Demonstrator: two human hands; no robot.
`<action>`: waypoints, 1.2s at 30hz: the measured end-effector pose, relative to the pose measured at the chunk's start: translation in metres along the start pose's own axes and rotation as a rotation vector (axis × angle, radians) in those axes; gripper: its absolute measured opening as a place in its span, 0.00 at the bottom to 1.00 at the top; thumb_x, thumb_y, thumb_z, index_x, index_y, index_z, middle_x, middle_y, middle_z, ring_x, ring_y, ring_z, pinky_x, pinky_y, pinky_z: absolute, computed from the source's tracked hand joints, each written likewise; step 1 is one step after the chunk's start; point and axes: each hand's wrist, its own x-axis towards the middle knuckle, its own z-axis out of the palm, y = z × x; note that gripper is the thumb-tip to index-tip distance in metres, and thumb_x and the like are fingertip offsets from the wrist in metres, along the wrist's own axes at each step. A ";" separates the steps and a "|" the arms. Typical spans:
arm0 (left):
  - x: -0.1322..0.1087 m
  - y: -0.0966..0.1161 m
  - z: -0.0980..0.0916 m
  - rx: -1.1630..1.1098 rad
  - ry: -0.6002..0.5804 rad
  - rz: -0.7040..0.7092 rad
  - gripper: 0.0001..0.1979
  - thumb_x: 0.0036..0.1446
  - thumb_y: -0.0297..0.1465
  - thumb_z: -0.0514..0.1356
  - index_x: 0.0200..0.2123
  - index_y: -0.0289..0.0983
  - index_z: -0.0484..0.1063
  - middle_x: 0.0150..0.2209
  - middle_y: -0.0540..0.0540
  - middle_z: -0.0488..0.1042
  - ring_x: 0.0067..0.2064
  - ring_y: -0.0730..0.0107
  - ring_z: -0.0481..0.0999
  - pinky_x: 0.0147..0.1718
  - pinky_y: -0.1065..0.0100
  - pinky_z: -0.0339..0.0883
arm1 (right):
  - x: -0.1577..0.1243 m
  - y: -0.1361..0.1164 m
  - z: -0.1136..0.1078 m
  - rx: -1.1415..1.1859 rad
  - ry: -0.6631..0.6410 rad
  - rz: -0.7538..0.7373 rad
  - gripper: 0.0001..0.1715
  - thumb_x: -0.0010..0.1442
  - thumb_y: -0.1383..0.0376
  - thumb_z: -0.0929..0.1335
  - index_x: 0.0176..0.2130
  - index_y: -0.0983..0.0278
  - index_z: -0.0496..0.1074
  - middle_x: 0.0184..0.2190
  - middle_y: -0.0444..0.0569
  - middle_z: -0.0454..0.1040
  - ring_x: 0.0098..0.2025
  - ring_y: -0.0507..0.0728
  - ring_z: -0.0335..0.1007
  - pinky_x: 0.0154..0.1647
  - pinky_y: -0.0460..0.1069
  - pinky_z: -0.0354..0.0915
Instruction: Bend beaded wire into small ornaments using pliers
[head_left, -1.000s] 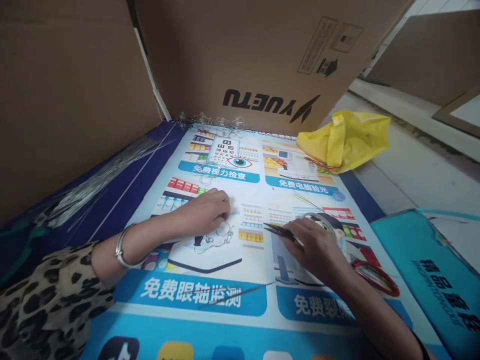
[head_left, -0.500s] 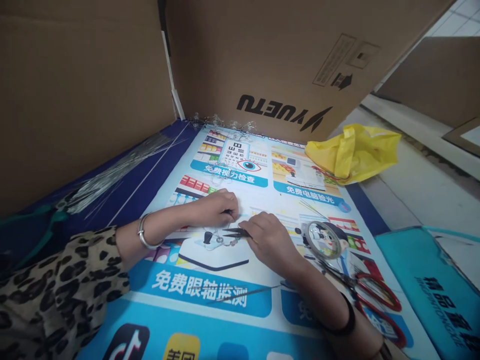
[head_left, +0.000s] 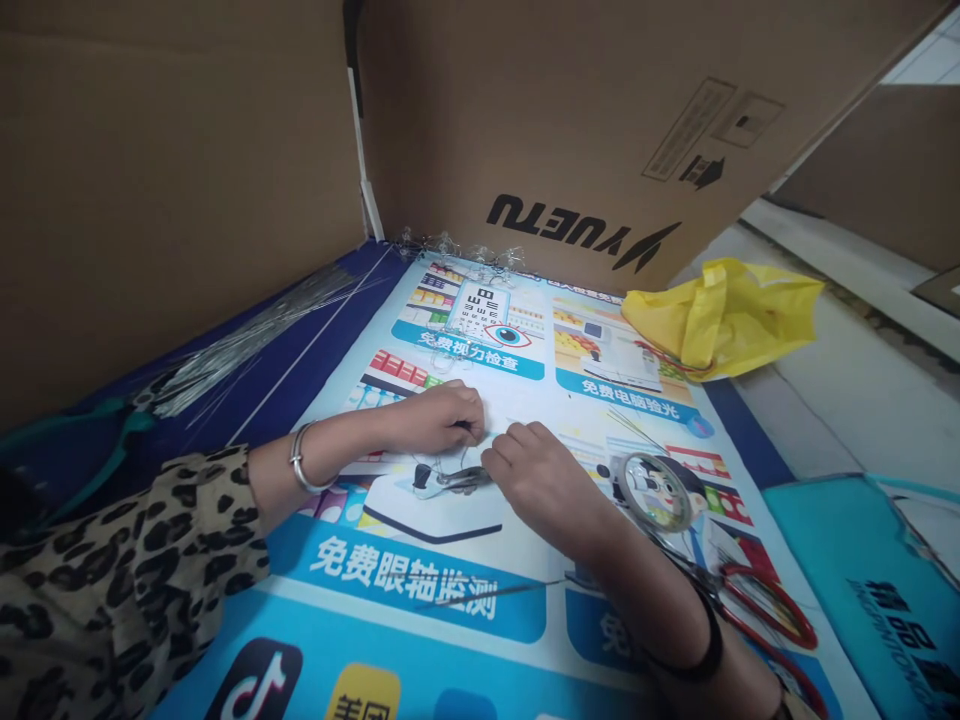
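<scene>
My left hand (head_left: pixel 442 417) is closed, with its fingertips pinched on a thin wire that loops down below it; most of the wire is hidden or too fine to follow. Close beside it, my right hand (head_left: pixel 544 485) is wrapped round small dark needle-nose pliers (head_left: pixel 469 480). Their jaws point left over the printed sheet, at the lower part of the wire loop, and the handles are covered by my palm. Whether the jaws grip the wire, I cannot tell.
A tape roll (head_left: pixel 654 492) and red-handled scissors (head_left: pixel 765 610) lie by my right forearm. A yellow bag (head_left: pixel 727 315) sits at the back right. Teal-handled pliers (head_left: pixel 112 430) and a wire bundle (head_left: pixel 247 335) lie left. Wire pieces (head_left: pixel 480 260) line the cardboard wall (head_left: pixel 570 120).
The pliers in my right hand have turned, their tips now tilted lower against the wire. Both hands stay close together. The whole view has shifted slightly.
</scene>
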 end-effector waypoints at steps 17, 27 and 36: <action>-0.004 0.006 -0.006 0.010 -0.027 -0.003 0.06 0.51 0.23 0.54 0.30 0.37 0.68 0.44 0.46 0.68 0.48 0.65 0.63 0.49 0.64 0.53 | -0.005 0.012 0.031 0.593 0.248 0.485 0.05 0.55 0.67 0.63 0.33 0.63 0.69 0.30 0.47 0.71 0.34 0.53 0.65 0.35 0.47 0.60; -0.001 0.018 -0.009 -0.174 0.004 -0.154 0.06 0.55 0.32 0.55 0.29 0.36 0.64 0.31 0.49 0.69 0.36 0.70 0.65 0.37 0.68 0.58 | -0.007 0.022 0.022 0.911 0.230 0.652 0.07 0.54 0.62 0.63 0.31 0.62 0.69 0.25 0.42 0.70 0.29 0.51 0.65 0.30 0.45 0.59; -0.002 0.029 -0.005 -0.427 -0.034 -0.313 0.11 0.57 0.36 0.51 0.33 0.35 0.68 0.30 0.48 0.69 0.32 0.72 0.65 0.30 0.70 0.59 | -0.008 0.022 0.020 0.968 0.265 0.671 0.07 0.54 0.62 0.64 0.30 0.63 0.68 0.24 0.41 0.67 0.28 0.50 0.62 0.30 0.45 0.58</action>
